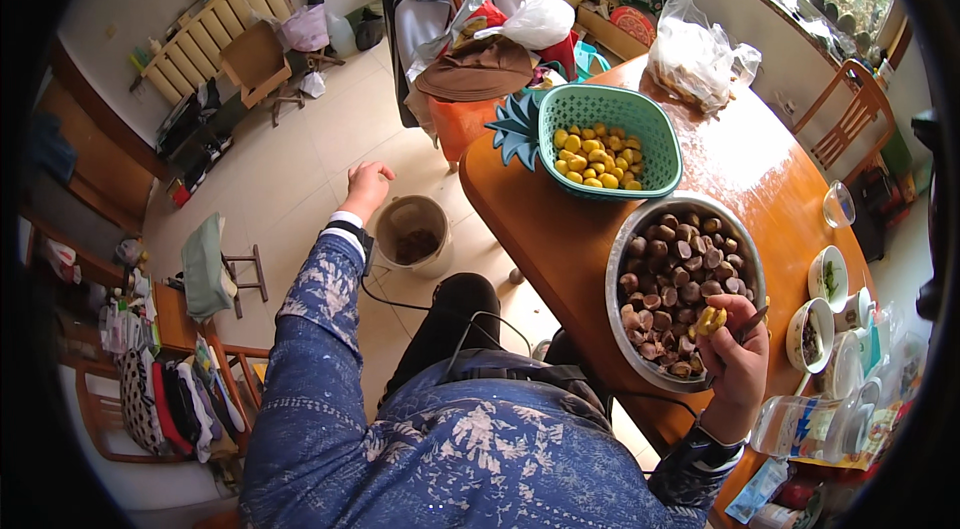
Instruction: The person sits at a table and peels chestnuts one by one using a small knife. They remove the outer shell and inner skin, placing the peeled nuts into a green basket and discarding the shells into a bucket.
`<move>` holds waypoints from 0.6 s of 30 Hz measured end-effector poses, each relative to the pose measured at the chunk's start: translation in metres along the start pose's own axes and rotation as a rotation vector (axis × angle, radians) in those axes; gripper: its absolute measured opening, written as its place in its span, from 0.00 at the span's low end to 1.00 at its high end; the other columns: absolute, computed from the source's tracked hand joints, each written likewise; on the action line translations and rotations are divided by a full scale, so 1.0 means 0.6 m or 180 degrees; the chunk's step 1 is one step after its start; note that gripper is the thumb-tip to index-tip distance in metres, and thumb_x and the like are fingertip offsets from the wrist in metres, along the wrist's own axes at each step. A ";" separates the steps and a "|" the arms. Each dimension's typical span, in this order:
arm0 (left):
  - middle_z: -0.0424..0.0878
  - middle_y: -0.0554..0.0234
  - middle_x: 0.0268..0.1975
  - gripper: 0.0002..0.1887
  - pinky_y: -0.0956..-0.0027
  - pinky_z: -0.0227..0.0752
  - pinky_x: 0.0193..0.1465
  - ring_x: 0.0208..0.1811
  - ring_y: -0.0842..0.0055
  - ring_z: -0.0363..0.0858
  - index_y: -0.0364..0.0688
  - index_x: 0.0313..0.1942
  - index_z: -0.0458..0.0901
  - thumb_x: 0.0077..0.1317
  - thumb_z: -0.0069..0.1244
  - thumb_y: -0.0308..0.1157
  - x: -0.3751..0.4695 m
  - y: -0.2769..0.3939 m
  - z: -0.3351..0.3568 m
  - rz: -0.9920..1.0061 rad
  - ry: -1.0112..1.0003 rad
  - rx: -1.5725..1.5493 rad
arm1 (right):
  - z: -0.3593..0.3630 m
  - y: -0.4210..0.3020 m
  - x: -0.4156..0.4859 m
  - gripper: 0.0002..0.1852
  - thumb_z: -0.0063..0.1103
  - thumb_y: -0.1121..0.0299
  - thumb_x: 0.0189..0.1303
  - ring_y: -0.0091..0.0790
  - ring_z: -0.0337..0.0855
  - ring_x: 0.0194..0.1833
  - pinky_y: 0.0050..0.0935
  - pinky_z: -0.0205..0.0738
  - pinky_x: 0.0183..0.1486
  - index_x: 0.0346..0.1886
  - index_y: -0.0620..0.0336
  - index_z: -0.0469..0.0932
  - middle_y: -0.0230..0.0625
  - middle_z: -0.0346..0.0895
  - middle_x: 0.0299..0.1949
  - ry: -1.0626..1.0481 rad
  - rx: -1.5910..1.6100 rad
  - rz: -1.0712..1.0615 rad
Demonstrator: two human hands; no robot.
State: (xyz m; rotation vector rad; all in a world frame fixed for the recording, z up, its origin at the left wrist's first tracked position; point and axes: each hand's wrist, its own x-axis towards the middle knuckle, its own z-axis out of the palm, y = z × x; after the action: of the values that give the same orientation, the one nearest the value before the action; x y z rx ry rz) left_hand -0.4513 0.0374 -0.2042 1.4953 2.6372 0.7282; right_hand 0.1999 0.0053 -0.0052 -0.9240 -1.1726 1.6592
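My right hand point(739, 364) grips a partly peeled yellow chestnut point(711, 320) between thumb and fingers. A small knife point(754, 320), its blade showing past the fingers, is in the same hand. Under it a round metal basin point(616, 330) holds many brown chestnuts point(679, 259), some cut, with loose shell pieces towards the near side. Off the table's left side, my left hand point(366, 188) hangs above the rim of a pale bucket point(431, 266) with brown scraps in the bottom. Its fingers are partly curled; their undersides are hidden. A green pineapple-shaped basket point(660, 131) contains peeled yellow chestnuts point(596, 158).
The wooden table point(540, 251) bears a clear plastic bag point(694, 49), small bowls point(810, 334) and a plastic bottle point(802, 428) along its right side. A cable point(405, 302) runs from my left wrist across my lap. A laden chair point(450, 26) stands beyond the table corner.
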 end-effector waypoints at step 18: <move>0.83 0.59 0.48 0.15 0.69 0.75 0.53 0.49 0.74 0.79 0.39 0.56 0.81 0.69 0.58 0.24 -0.135 0.376 -0.136 0.1406 0.0574 -0.2305 | 0.014 -0.013 -0.001 0.18 0.66 0.73 0.70 0.08 0.71 0.33 0.11 0.60 0.30 0.63 0.59 0.81 0.19 0.81 0.39 -0.0132 0.0004 0.0284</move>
State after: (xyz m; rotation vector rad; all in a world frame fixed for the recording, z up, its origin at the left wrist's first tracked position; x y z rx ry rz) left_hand -0.2457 0.0374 -0.0560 1.7961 1.7729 1.6792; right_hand 0.1944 0.0035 0.0047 -0.9574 -1.1729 1.7577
